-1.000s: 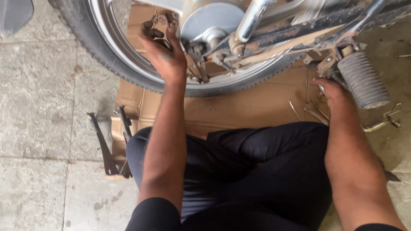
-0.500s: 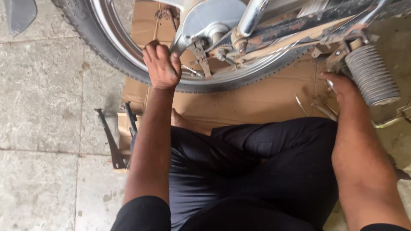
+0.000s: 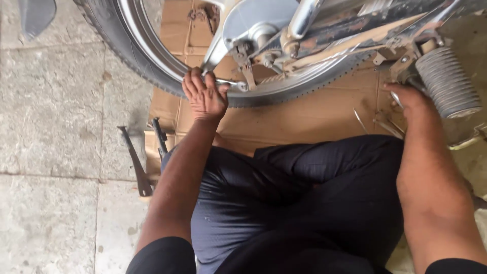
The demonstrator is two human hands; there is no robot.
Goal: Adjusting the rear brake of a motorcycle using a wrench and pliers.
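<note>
A motorcycle rear wheel (image 3: 127, 50) with a black tyre and shiny rim fills the top of the head view. My left hand (image 3: 204, 96) grips the handle of a metal wrench (image 3: 231, 83), whose head sits on a nut near the axle and brake arm (image 3: 246, 63). My right hand (image 3: 408, 99) rests on the cardboard beside a ribbed black rubber footpeg (image 3: 446, 81), its fingers closed around a thin metal tool; how tightly is hidden. My crossed legs in dark trousers (image 3: 304, 193) fill the lower middle.
Flattened brown cardboard (image 3: 304, 116) lies under the wheel on grey stone floor tiles (image 3: 50, 127). Two dark metal tools (image 3: 137, 162) lie at the cardboard's left edge. Thin metal rods (image 3: 380, 124) lie near my right hand. A drive chain (image 3: 324, 83) runs along the wheel.
My left hand has come down from the hub to the rim's lower edge and now holds the wrench. The view has shifted slightly; my right hand has stayed by the footpeg.
</note>
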